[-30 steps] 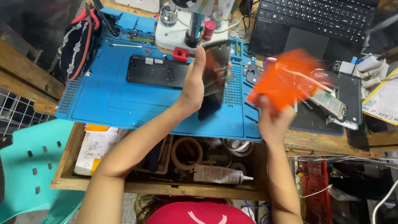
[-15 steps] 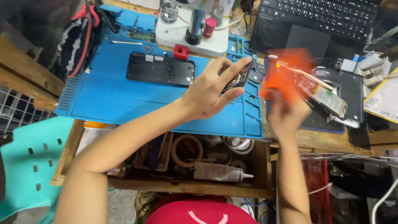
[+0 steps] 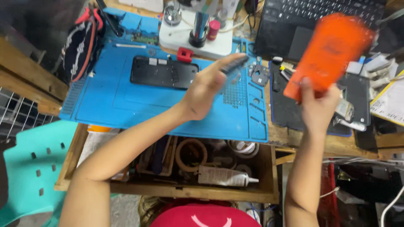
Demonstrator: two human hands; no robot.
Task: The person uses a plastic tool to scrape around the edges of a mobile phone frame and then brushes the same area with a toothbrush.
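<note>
orange flat panel [image 3: 330, 52], blurred, raised at upper right of the frame, pinched at its lower edge by the right hand [image 3: 318, 110], fingers closed around it. left hand [image 3: 207, 89] at frame centre over the blue work mat [image 3: 105, 105], fingers curled onto a thin dark piece [image 3: 234, 66] too blurred to name, grip apparently closed on it. judged best handled by keeping the panel gripped at the edges only, held steady rather than waved, and brought down flat over the mat and not the cluttered pad at right. dark opened phone [image 3: 164, 72] lying flat at upper centre of the mat, well apart from both hands. small red block [image 3: 184, 54] just above it, beside a white base [image 3: 198, 40] carrying a dark post. laptop keyboard [image 3: 311, 12] along the top right. dark pad [image 3: 290, 109] with loose small parts under the raised panel. open wooden drawer [image 3: 168, 191] across the lower middle, holding tape rolls [image 3: 191, 153] and a grey tube [image 3: 225, 176]. teal plastic chair [image 3: 33, 168] at lower left; wooden bench edge [image 3: 25, 84] at far left.
</note>
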